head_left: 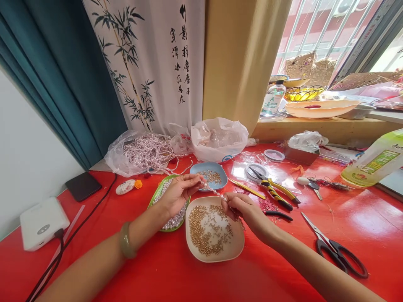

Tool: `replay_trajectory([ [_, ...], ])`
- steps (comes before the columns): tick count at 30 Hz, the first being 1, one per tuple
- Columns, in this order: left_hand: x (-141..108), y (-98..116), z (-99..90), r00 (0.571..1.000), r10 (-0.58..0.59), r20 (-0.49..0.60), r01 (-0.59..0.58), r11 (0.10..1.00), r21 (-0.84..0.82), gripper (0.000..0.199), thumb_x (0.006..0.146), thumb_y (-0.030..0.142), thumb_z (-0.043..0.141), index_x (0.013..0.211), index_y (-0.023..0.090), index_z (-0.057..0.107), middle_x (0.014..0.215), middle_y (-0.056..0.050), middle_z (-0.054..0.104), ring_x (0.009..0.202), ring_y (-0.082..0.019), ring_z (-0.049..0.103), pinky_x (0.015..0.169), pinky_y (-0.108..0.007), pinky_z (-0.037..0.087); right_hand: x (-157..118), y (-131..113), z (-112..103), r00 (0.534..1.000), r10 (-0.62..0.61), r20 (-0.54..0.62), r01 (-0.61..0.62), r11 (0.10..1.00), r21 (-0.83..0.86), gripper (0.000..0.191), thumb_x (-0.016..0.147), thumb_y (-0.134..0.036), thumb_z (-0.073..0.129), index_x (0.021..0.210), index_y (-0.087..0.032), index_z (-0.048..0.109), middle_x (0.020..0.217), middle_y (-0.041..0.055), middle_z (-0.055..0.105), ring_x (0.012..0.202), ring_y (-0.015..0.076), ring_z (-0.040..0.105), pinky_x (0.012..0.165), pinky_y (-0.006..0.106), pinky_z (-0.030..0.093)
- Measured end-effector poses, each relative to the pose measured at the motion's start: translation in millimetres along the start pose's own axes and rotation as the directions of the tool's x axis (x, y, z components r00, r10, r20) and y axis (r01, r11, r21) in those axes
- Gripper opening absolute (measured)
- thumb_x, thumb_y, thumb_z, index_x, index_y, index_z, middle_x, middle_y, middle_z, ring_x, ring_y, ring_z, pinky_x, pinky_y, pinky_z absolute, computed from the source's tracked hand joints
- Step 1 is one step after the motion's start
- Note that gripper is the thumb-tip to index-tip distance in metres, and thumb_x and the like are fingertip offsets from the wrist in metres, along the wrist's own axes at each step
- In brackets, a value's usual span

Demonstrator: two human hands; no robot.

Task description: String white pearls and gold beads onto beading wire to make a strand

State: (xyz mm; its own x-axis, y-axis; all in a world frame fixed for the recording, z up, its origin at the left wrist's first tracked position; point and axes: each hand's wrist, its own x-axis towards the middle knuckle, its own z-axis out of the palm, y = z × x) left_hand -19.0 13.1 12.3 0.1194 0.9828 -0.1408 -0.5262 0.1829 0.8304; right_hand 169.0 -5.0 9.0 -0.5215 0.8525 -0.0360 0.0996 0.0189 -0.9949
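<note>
A short strand of pearly beads (214, 191) is stretched between my two hands, above the dishes. My left hand (180, 192), a jade-coloured bangle on its wrist, pinches the strand's left end. At the other end, the closed fingers of my right hand (242, 208) grip the strand. Below lies a cream dish (215, 256) with many small gold beads (197, 230). Partly behind my left hand, a green dish (171, 229) holds white pearl beads (176, 220). A blue dish (223, 172) with a few gold beads stands just beyond.
Pliers (273, 186), yellow tweezers (248, 188) and black-handled scissors (336, 249) lie to the right on the red table (151, 272). Bagged pearl strands (147, 153) and a white plastic bag (218, 142) are at the back. A phone (83, 186) and white box (44, 222) sit left.
</note>
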Motion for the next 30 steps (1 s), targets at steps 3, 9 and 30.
replay_trajectory([
  [3,0.1,-2.5,-0.9,1.000,-0.002,0.019,0.002,1.000,-0.007,0.013,0.070,0.000,0.055,0.068,0.008,0.066,0.073,-0.005,0.066,0.062,-0.007,0.061,0.062,-0.012,0.050,0.0,0.9,0.5,1.000,0.007,-0.004,-0.007,1.000,0.012,0.019,0.069,-0.013,0.031,0.057,-0.016,0.046,0.048,-0.0057,0.031,0.046,0.0087,0.025,0.046,0.025,0.018],
  [9,-1.2,-3.7,0.6,0.999,-0.040,0.024,0.040,0.999,0.009,0.014,0.071,0.001,0.055,0.067,0.009,0.065,0.071,-0.004,0.066,0.062,-0.009,0.063,0.063,-0.015,0.051,0.5,3.1,-0.7,0.997,0.042,-0.067,-0.043,0.999,-0.013,0.025,0.076,-0.024,0.034,0.061,-0.015,0.052,0.047,-0.0078,0.020,0.045,0.0083,0.015,0.045,0.026,0.013],
  [30,-0.4,-9.2,-0.6,0.986,-0.153,0.063,0.155,0.987,-0.028,0.009,0.074,0.003,0.053,0.069,0.009,0.059,0.067,-0.003,0.061,0.062,-0.012,0.064,0.051,-0.012,0.050,3.7,3.6,-2.8,0.999,0.015,-0.052,-0.017,0.999,-0.050,0.022,0.075,-0.023,0.034,0.059,-0.016,0.048,0.049,-0.0068,0.024,0.046,0.0088,0.019,0.045,0.025,0.015],
])
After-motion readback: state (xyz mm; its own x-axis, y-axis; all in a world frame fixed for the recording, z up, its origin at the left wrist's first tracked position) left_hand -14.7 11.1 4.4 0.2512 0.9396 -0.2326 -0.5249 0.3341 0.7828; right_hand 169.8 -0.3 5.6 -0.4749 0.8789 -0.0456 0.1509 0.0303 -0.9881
